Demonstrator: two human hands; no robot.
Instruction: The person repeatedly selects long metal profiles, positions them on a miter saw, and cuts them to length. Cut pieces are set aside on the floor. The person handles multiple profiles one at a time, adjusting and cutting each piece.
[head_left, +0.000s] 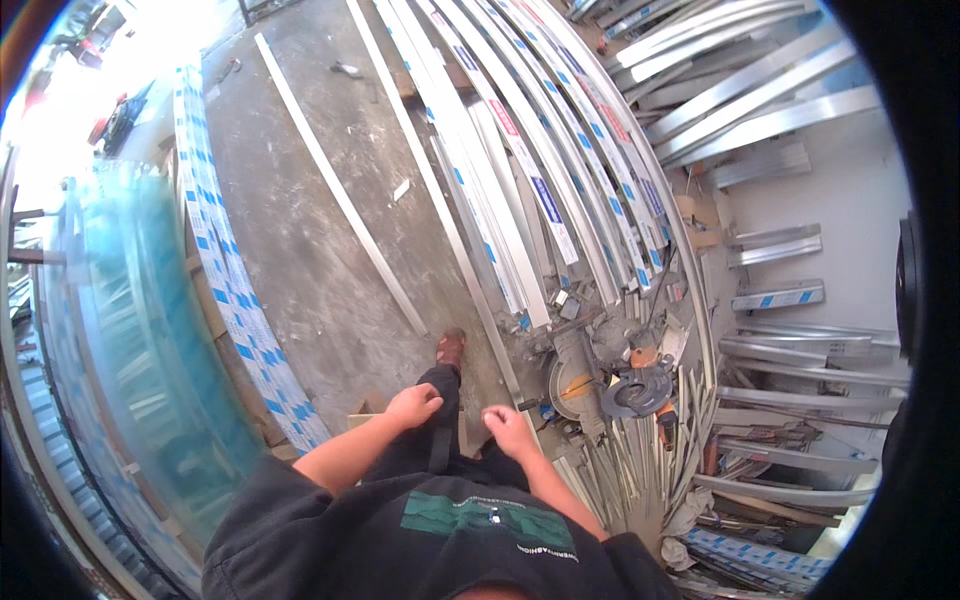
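My left hand (415, 406) hangs in front of my left thigh with its fingers curled in, and nothing shows in it. Level with my waist, my right hand (510, 431) is also loosely curled, with no object visible in it. Just ahead of the hands, a brown shoe (451, 349) is on the concrete floor (300, 247). A long thin metal profile (341, 187) lies on that floor, its near end close to the shoe. Another long profile (442, 202) runs past on the right, its near end by my right hand.
A miter saw (637, 390) with orange parts stands to the right among offcuts and upright thin strips (622, 465). Beyond it lie long aluminium profiles (517, 142), some film-wrapped. Glass sheets (142, 322) and blue-and-white wrapped profiles (232, 300) are at left. Metal lengths (810, 397) line the right wall.
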